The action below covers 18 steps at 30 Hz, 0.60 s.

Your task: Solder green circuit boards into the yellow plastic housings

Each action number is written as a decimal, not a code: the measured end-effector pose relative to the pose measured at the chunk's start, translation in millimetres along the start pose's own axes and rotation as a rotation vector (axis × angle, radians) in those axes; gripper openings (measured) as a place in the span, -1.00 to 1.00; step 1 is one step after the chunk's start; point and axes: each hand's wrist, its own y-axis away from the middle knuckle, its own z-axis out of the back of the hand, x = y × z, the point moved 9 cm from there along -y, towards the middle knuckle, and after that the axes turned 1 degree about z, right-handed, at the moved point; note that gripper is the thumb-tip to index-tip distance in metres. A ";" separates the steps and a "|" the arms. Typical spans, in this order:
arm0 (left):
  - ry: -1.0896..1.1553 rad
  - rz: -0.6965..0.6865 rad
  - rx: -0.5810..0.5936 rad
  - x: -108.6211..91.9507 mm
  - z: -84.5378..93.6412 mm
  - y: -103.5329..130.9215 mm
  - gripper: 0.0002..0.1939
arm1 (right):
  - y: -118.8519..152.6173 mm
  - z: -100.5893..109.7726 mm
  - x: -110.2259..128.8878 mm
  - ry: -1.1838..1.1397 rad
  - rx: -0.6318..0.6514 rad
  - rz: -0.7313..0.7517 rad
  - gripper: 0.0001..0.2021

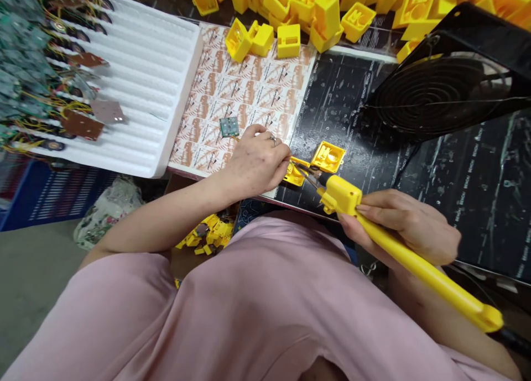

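Gripped the yellow tool (390,243) in the right hand (415,229), right of centre, with fingers closed round its body and metal tip angled down to the near case (293,176). Bent the fingers of the left hand (259,160) over that case's left edge, at the centre of the frame; could not tell from this view whether anything was pinched beneath them. Showed the near case open at the tip, with the second case (328,157) open just beside it, to the upper right. Left the green circuit board (229,127) outside both, on the patterned sheet (207,115) left of centre. Judged the work as partway: tip at one case, neither case closed, board not seated in either. Showed wired boards (25,66) at the upper left and loose yellow cases (288,41) along the top.
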 end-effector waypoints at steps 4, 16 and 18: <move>0.002 0.004 0.015 0.7 -2.4 -1.0 -0.68 | 4.9 18.4 -14.5 -0.008 -0.053 -0.128 -0.89; 0.335 0.194 0.079 22.6 3.4 7.7 -0.73 | 19.0 17.3 -26.1 -0.044 -0.166 -0.326 -0.55; 0.382 0.206 0.124 24.0 0.2 7.1 -0.74 | 17.3 17.7 -26.9 -0.046 -0.182 -0.323 -0.52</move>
